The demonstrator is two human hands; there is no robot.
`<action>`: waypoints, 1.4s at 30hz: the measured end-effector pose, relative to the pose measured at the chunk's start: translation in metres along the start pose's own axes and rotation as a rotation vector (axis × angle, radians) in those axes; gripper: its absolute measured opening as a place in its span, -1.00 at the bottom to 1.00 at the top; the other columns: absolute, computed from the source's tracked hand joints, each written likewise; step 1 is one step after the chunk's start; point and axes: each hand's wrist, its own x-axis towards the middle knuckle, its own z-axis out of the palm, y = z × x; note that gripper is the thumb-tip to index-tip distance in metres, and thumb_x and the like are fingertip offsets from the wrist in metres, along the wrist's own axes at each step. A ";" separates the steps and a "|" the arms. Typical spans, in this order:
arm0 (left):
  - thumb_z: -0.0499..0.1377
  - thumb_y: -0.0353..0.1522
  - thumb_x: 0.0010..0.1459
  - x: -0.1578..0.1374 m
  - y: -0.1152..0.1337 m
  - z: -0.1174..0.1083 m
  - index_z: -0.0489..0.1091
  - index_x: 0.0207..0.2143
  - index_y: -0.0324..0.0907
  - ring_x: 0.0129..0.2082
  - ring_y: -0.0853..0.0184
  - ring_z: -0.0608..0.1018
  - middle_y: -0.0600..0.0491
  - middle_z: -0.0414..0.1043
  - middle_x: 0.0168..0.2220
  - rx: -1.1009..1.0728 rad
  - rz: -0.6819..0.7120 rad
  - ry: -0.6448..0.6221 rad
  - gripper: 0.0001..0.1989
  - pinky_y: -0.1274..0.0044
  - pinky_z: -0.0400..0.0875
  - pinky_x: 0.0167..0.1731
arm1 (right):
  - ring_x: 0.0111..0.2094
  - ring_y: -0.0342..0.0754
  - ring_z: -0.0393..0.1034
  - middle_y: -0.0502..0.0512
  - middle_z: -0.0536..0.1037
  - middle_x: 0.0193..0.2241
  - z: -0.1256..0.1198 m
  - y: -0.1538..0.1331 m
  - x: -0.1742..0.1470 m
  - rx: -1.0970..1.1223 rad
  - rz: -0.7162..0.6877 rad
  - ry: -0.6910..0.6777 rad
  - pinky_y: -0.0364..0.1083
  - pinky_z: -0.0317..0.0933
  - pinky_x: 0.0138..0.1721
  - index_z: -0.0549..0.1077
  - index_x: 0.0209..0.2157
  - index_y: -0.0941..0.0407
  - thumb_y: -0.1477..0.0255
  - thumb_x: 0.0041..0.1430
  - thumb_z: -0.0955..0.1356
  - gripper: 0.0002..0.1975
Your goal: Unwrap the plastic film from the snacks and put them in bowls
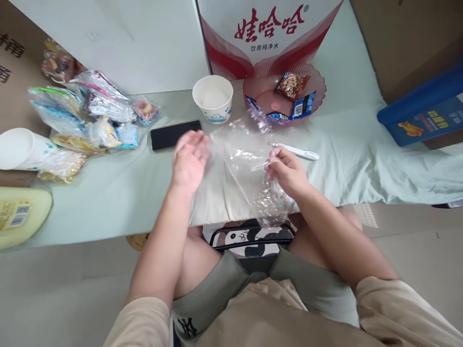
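Note:
Between my hands a clear plastic bag hangs spread out over the front of the cloth-covered table. My right hand pinches the bag's right side. My left hand is held up at its left edge, fingers apart and slightly blurred, with nothing seen in them. Just behind the left fingers lies a black phone. Beyond the bag stands a white paper cup. A pink ribbed bowl holds several small snack packets. Close to my right hand rests a white-handled utility knife.
Several bagged snacks are heaped at the left beside a tipped paper cup. A pale yellow bottle lies at the left edge. White cartons line the back; a blue box is at the right.

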 end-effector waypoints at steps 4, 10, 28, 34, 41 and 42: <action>0.37 0.02 0.03 -0.014 -0.021 0.033 0.50 -0.04 -0.20 0.06 0.04 0.64 -0.20 0.62 -0.01 0.015 -0.477 -0.245 -0.41 0.27 0.53 0.09 | -0.60 -0.23 0.20 -0.13 0.32 -0.53 0.011 0.011 0.001 0.196 0.081 0.096 -0.16 0.17 -0.56 0.19 -0.35 0.01 0.12 0.12 0.46 -0.59; 0.29 -0.29 0.21 -0.016 -0.026 0.045 0.53 -0.15 -0.19 -0.38 0.33 0.68 0.01 0.65 -0.30 0.350 -0.402 -0.234 -0.81 0.52 0.54 -0.36 | -0.44 -0.11 0.44 -0.01 0.48 -0.37 0.004 0.015 -0.006 -0.003 0.165 -0.109 -0.06 0.38 -0.39 0.21 -0.22 0.01 0.09 0.18 0.42 -0.61; 0.40 -0.24 -0.02 -0.017 -0.008 0.031 0.41 -0.42 -0.15 -0.58 0.44 0.51 0.15 0.45 -0.56 0.158 -0.203 -0.260 -0.75 0.57 0.42 -0.52 | -0.49 -0.18 0.26 0.04 0.50 -0.14 0.004 0.037 -0.004 0.010 -0.037 -0.009 -0.10 0.25 -0.49 0.52 -0.05 -0.05 0.28 0.18 0.37 -0.71; 0.28 -0.09 0.09 -0.013 -0.012 0.028 0.50 -0.49 -0.17 -0.48 0.37 0.50 0.03 0.49 -0.47 0.296 -0.138 -0.197 -0.67 0.52 0.41 -0.47 | -0.10 0.06 0.43 0.14 0.46 0.06 0.002 0.031 -0.003 0.025 -0.057 0.029 0.01 0.38 -0.26 0.46 -0.56 0.08 0.19 -0.09 0.54 -0.70; 0.40 -0.30 -0.07 -0.013 -0.019 0.021 0.45 -0.38 -0.14 -0.54 0.46 0.44 0.15 0.41 -0.48 0.451 -0.117 -0.156 -0.77 0.58 0.33 -0.50 | 0.12 0.22 0.44 0.15 0.33 0.32 -0.009 0.028 -0.002 -0.068 -0.001 0.010 0.20 0.43 -0.04 0.55 -0.08 0.03 0.27 0.14 0.32 -0.66; 0.39 -0.34 -0.09 -0.013 -0.020 0.021 0.44 -0.36 -0.13 -0.55 0.47 0.44 0.16 0.40 -0.48 0.456 -0.112 -0.148 -0.77 0.59 0.31 -0.52 | 0.10 0.22 0.45 0.18 0.35 0.30 -0.011 0.027 -0.001 -0.074 -0.008 0.006 0.21 0.44 -0.04 0.52 0.02 0.02 0.24 0.21 0.26 -0.60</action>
